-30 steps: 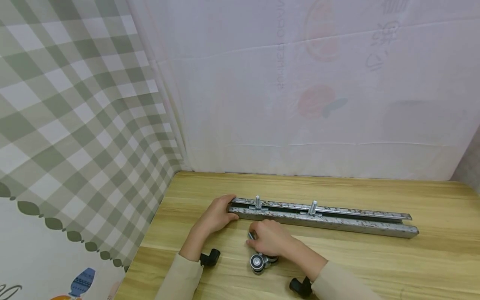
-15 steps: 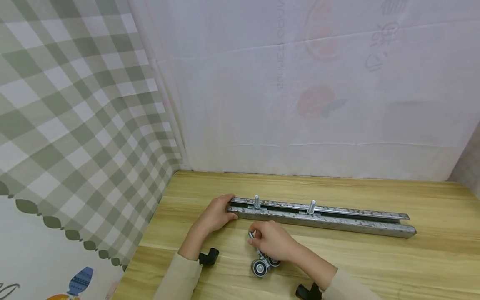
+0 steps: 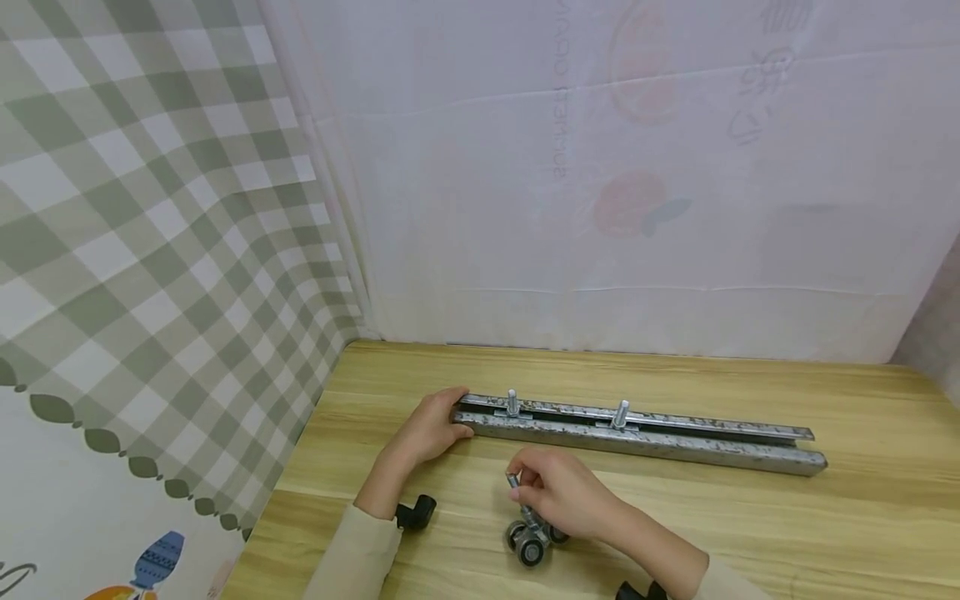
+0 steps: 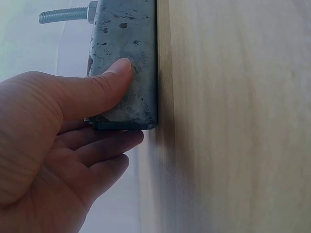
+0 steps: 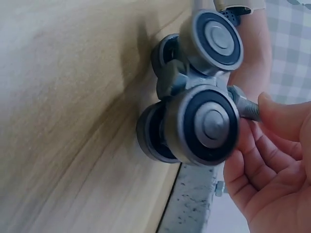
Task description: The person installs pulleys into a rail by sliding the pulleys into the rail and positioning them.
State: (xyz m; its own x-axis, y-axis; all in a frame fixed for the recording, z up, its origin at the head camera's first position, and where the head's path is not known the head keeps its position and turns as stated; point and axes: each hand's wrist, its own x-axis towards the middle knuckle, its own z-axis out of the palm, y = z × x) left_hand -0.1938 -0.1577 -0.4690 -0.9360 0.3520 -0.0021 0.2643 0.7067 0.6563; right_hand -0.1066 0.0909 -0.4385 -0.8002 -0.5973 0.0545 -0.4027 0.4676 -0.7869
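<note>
A long, rust-spotted steel channel rail lies on the wooden table, its slot facing up. Two threaded bolts, a left bolt and a right bolt, stick up from the slot. My left hand grips the rail's left end; in the left wrist view its thumb presses the side wall. Nearer me, my right hand pinches the threaded stem of a roller trolley. Its several bearing wheels point away from the fingers. Whether the wheels touch the table I cannot tell.
Black angled pieces sit by both wrists, a left piece and a right piece. A white printed cloth hangs behind the table, and a green checked cloth hangs at the left.
My right hand has moved slightly right and toward me with the roller trolley, whose wheels have turned to another angle. The left hand keeps its grip on the rail's end.
</note>
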